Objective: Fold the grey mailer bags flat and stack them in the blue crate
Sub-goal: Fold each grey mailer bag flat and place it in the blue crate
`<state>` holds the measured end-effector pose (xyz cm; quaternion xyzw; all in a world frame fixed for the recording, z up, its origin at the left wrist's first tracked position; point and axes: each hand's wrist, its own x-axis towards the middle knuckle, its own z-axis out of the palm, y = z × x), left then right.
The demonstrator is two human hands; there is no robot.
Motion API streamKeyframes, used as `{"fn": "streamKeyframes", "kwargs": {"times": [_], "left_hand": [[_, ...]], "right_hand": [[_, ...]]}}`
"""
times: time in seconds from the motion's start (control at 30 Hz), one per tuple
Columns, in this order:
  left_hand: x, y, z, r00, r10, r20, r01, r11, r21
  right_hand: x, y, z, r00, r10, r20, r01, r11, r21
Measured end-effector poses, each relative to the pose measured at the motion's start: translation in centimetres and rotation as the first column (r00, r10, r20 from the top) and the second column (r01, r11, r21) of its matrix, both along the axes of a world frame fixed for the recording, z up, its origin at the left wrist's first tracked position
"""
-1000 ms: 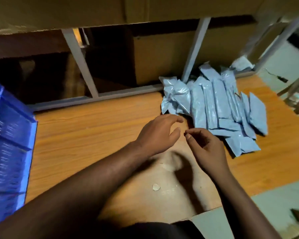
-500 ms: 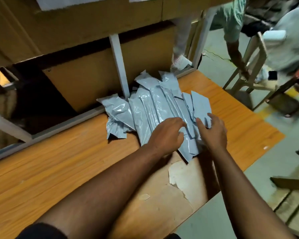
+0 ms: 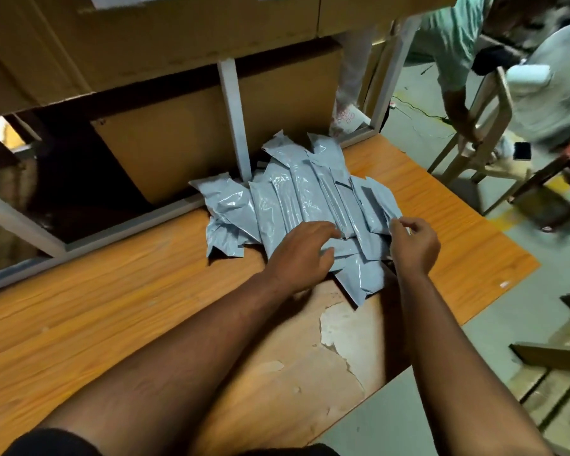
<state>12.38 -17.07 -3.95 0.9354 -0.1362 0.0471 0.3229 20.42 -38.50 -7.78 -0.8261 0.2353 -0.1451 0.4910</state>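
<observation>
A heap of grey mailer bags (image 3: 297, 199) lies on the orange wooden table (image 3: 112, 307), against a white frame post. My left hand (image 3: 301, 255) rests flat on the near part of the heap, fingers spread and reaching across the bags. At the heap's right edge my right hand (image 3: 413, 241) has its fingers curled, pinching the edge of one mailer bag (image 3: 380, 205). The blue crate is out of view.
A white metal frame (image 3: 234, 120) and brown cardboard boxes (image 3: 185, 133) stand behind the heap. The table's surface is peeling (image 3: 336, 327) near my arms. To the right, another person (image 3: 454, 47) bends over a chair (image 3: 484, 126) by a white fan (image 3: 553, 77).
The view swung right, so the blue crate left the frame. Both hands moved forward from the bare table onto the heap; the right hand shifted to its right edge and curled onto a bag.
</observation>
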Motion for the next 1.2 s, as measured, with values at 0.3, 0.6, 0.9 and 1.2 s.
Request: {"fn": "streamKeyframes", "kwargs": {"times": [0.3,0.6,0.9,1.2], "left_hand": [[-7.5,6.4,2.8,0.962,0.155,0.224,-0.146,0.988,-0.059],[-24.6,17.2,-1.5,0.810,0.575,0.118,-0.562,0.818,-0.123],[-32.9,20.8,-8.2,0.716,0.694,-0.080,-0.677,0.717,0.167],[-29.9,20.4,-8.6,0.690,0.724,-0.005,-0.671,0.642,0.370]], "right_hand": [[-10.6,5.3,3.3,0.872,0.340,0.352,-0.372,0.928,0.025],[-22.2,18.8,-0.8,0.288,0.910,0.298,-0.853,0.385,-0.352],[-24.9,25.6,-3.4,-0.062,0.985,-0.163,-0.881,-0.131,-0.455],[-25.5,31.8,-3.8,0.082,0.940,-0.332,-0.803,-0.135,-0.580]]}}
